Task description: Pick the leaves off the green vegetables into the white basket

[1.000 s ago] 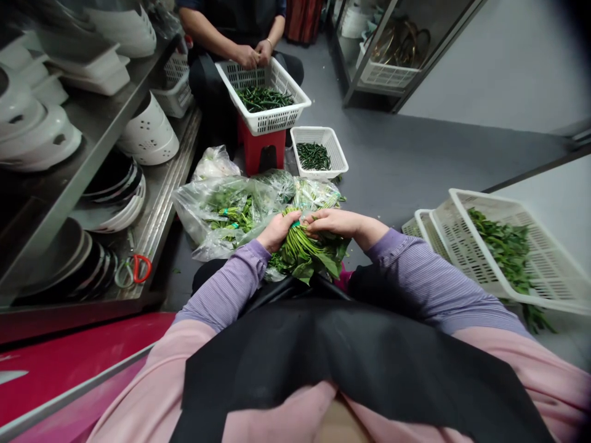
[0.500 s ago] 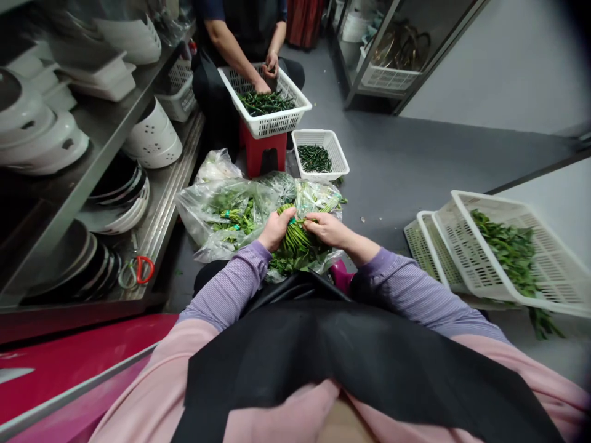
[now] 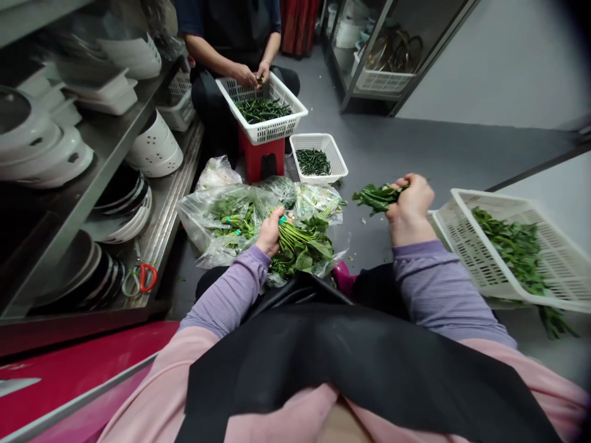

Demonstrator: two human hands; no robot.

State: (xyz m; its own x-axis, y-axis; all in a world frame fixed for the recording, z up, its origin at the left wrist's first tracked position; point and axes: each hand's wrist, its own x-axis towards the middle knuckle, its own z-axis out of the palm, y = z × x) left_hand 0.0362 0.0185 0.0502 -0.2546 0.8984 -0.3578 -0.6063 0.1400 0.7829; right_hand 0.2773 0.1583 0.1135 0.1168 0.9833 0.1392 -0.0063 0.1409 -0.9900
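"Green leafy bunch [image 3: 305,246]: state its position."

"Directly in front of the wearer, just beyond the black apron [image 3: 351,351] and beside the clear plastic bags [image 3: 196,215]. One teal band [image 3: 282,219] encircles its stems."

"Left hand [image 3: 270,234]: finger condition?"

"Wrapped around the banded stem end, thumb uppermost. Leaves fan out to the right and toward the apron."

"Right hand [image 3: 410,200]: finger condition?"

"Curled firmly around a smaller handful of greens [image 3: 376,198], leaves projecting leftward (some fingertips are hidden by the fist). Position: raised above the grey floor [image 3: 429,147], well apart from the bunch, near the slotted white basket [image 3: 558,261] at right. That basket contains loose leaves [image 3: 510,246]."

"Adjacent station?"

"A co-worker's hands [image 3: 253,75] meet over a large basket [image 3: 277,127] of green peppers [image 3: 263,111]. Support: one red stool [image 3: 261,154]. A smaller basket [image 3: 323,179], also holding peppers, stands on the floor beside it. At left, a metal shelf [image 3: 178,191] carries white perforated containers [image 3: 159,147]."
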